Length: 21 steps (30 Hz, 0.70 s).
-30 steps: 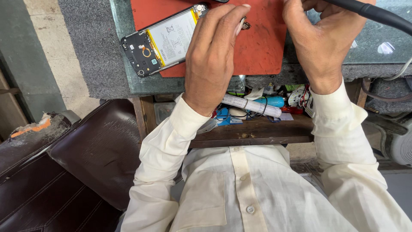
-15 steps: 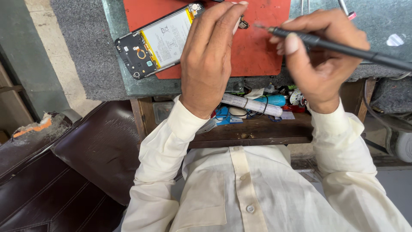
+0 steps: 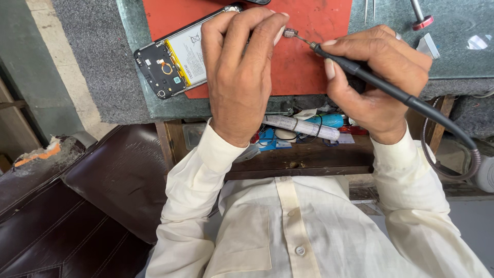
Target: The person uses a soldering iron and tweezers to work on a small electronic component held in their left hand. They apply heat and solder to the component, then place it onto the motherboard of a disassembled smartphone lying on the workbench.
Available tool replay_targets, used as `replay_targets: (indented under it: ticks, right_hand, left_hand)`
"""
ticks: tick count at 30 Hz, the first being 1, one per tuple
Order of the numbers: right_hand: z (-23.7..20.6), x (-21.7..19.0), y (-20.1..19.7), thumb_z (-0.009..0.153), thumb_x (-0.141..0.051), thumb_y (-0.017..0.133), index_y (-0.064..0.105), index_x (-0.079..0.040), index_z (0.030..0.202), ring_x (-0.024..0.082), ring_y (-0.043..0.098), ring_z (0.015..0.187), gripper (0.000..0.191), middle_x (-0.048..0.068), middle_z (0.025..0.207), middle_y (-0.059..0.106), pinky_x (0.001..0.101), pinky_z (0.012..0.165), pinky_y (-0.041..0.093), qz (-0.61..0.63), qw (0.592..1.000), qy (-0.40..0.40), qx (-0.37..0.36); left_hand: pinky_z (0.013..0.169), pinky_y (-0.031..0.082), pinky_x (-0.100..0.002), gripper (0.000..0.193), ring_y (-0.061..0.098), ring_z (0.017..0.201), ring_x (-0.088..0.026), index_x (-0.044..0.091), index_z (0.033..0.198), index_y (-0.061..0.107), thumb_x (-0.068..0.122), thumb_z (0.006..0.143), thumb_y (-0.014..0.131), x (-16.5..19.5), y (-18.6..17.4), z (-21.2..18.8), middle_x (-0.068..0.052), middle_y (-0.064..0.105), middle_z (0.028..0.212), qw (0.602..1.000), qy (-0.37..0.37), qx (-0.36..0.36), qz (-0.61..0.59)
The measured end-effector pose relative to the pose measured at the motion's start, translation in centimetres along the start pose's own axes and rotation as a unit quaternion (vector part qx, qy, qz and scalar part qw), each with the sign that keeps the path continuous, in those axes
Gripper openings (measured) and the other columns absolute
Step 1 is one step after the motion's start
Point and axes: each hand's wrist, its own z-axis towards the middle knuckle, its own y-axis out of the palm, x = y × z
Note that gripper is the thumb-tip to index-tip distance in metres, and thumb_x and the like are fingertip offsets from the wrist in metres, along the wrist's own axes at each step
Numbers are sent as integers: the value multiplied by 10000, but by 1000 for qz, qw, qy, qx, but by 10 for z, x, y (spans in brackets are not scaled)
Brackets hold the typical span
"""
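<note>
An opened phone [image 3: 177,59] with its back off, battery and black circuit cover showing, lies on a red mat [image 3: 314,46]. My left hand [image 3: 239,72] rests over the phone's right part and pinches a small metal piece [image 3: 289,34] between fingertips. My right hand [image 3: 378,82] grips a black corded soldering iron [image 3: 360,69] like a pen; its fine tip touches that metal piece above the mat.
The mat lies on a green glass-topped bench [image 3: 453,46] with tweezers [image 3: 369,9] and a red-ended tool [image 3: 422,18] at the back. An open drawer [image 3: 303,128] below holds tubes and clutter. A brown leather seat [image 3: 103,190] is at left.
My right hand came down and left, bringing the iron's tip from off to the right up to the small piece at my left fingertips. The left hand stayed on the phone.
</note>
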Motion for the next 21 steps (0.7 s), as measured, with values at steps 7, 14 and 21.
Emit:
replay_targets:
  ticks: [7,14,21]
  right_hand:
    - [3,-1,1,959,137,723,695,45,1159,216,707,969,221,150,1060,728,286,889,533,-29,999,-15,-15]
    - [3,2,5,961,141,720,695,38,1166,207,700,957,231,138,1054,726,286,882,526,-27,999,-25,-17]
    - [-6,14,14,961,140,721,697,30,1171,204,695,956,238,134,1058,727,288,882,526,-36,999,-20,-23]
  left_hand:
    - [969,472,-316,238,514,1108,-207,91,1194,680,-18,999,762,-1,1,2,14,612,1179,1000,-8,2,-27]
    - [958,469,-317,218,515,1091,-207,88,1169,681,-3,989,765,-3,4,2,8,606,1158,1000,-10,5,-25]
    - [961,468,-314,205,516,1091,-204,96,1167,682,18,999,769,-15,16,-7,14,606,1156,1000,-10,9,-22]
